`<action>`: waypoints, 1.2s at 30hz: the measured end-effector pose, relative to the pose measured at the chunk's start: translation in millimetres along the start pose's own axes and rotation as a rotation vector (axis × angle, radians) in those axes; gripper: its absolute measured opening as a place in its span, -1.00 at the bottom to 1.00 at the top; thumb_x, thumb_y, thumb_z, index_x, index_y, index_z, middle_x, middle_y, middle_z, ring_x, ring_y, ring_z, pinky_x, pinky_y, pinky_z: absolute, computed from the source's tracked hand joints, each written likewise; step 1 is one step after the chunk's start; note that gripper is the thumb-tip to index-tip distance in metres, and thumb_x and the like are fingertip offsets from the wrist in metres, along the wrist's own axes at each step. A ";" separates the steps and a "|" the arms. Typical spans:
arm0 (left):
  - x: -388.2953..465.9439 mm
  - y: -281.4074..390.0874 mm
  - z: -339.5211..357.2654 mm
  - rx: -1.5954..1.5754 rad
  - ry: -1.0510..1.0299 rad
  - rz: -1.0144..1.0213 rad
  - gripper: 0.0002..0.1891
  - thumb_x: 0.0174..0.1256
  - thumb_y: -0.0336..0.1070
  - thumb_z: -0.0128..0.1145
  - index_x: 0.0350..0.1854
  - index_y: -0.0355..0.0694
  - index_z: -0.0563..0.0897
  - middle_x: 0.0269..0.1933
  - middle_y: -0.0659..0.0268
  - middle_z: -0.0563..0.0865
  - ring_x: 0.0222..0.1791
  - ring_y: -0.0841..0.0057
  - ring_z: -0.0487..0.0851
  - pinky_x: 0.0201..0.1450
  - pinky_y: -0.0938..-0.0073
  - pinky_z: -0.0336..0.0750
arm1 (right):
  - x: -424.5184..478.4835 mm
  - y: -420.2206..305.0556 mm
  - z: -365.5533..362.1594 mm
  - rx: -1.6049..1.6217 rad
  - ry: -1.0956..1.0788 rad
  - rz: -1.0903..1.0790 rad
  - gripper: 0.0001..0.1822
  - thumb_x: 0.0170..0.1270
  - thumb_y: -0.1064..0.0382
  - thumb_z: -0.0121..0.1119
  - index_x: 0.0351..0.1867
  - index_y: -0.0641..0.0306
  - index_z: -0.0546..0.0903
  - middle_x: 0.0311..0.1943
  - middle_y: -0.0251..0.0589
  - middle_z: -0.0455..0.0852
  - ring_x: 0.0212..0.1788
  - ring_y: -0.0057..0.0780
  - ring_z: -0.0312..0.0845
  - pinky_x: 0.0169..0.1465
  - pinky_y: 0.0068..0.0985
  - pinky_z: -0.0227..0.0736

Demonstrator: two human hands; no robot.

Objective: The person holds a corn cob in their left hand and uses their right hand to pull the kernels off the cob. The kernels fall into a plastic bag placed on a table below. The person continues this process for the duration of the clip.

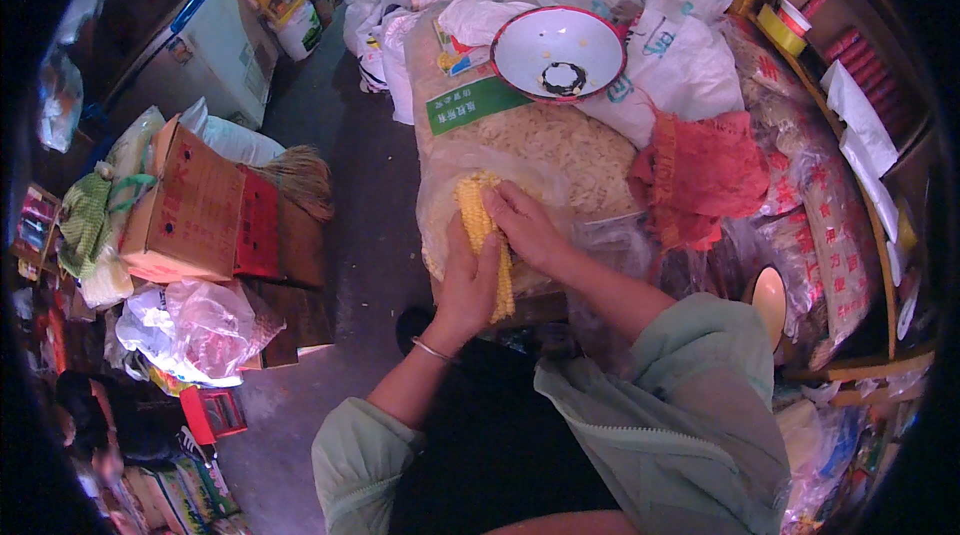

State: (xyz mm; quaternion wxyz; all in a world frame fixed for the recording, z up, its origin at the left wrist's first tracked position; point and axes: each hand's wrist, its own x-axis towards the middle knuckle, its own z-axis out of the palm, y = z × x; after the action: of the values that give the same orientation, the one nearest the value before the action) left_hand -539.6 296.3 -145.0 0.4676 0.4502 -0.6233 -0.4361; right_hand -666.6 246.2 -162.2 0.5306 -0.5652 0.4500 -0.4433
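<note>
A yellow corn cob (474, 212) with its kernels on is held upright-slanted between my two hands over a clear plastic bag. My left hand (469, 276) wraps the lower part of the cob, a bangle on that wrist. My right hand (521, 224) presses its fingers and thumb against the cob's upper right side. Beyond them, an enamel basin (559, 51), white inside with a red rim, rests tilted on the bags, a few pale yellow bits in it. Beneath it lies a large clear sack of pale dried flakes (562, 152) with a green printed band.
Red mesh cloth (697, 167) lies right of the sack, near packed noodle-like bags (832, 242). Cardboard boxes (187, 212), a straw broom (300, 175) and plastic bags (195, 332) stand left across the floor. A white chest freezer (217, 47) is behind. Another person (112, 415) is at lower left.
</note>
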 end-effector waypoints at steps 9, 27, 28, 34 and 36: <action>-5.2 3.0 0.7 -0.032 -0.017 -0.026 -0.51 0.47 -0.26 -0.15 0.34 -0.36 0.12 0.22 0.11 0.35 0.23 0.41 0.32 0.29 0.45 0.21 | -3.8 4.9 3.3 -0.205 0.110 -0.177 -0.66 0.45 0.06 -0.14 -0.26 0.36 0.42 -0.42 0.01 0.54 -0.34 -0.25 0.49 -0.22 -0.31 0.36; -3.4 -6.9 -3.0 -0.376 -0.055 -0.258 -0.54 0.47 -0.24 -0.14 0.32 -0.28 0.18 0.14 0.18 0.41 0.11 0.46 0.41 0.17 0.50 0.34 | -4.3 3.8 -9.7 -0.430 0.053 -0.277 -0.72 0.42 0.16 -0.15 -0.30 0.38 0.39 -0.42 0.20 0.52 -0.34 0.12 0.46 -0.27 -0.18 0.34; -1.9 5.2 -4.5 -0.498 -0.049 -0.365 -0.55 0.47 -0.23 -0.14 0.32 -0.27 0.18 0.13 0.20 0.42 0.09 0.49 0.43 0.13 0.51 0.37 | -4.2 5.4 -10.1 -0.401 0.080 -0.272 -0.73 0.43 0.17 -0.14 -0.29 0.37 0.40 -0.44 0.08 0.50 -0.35 -0.07 0.44 -0.27 -0.26 0.34; 10.5 -8.1 -0.5 -0.496 -0.005 -0.283 -0.59 0.48 -0.13 -0.16 0.28 -0.14 0.23 -0.10 0.29 0.54 -0.31 0.56 0.58 -0.39 0.52 0.56 | 3.8 8.5 -6.6 0.075 0.128 -0.069 -0.78 0.43 0.15 -0.07 -0.26 0.26 0.46 -0.44 -0.37 0.48 -0.37 -0.63 0.39 -0.36 -0.54 0.33; 11.7 -8.4 -1.3 -0.527 0.005 -0.278 -0.59 0.48 -0.13 -0.17 0.28 -0.14 0.23 -0.09 0.29 0.53 -0.30 0.57 0.58 -0.38 0.52 0.56 | -1.3 -7.5 -6.4 0.377 0.063 0.113 -0.77 0.43 0.10 -0.06 -0.23 0.20 0.47 -0.42 -0.44 0.48 -0.41 -0.71 0.38 -0.43 -0.62 0.30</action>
State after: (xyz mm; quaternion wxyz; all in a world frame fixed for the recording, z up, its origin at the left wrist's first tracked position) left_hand -538.9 283.0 -150.6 0.5058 0.3953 -0.4200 -0.6415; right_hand -672.9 246.4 -154.5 0.6367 -0.4154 0.4064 -0.5069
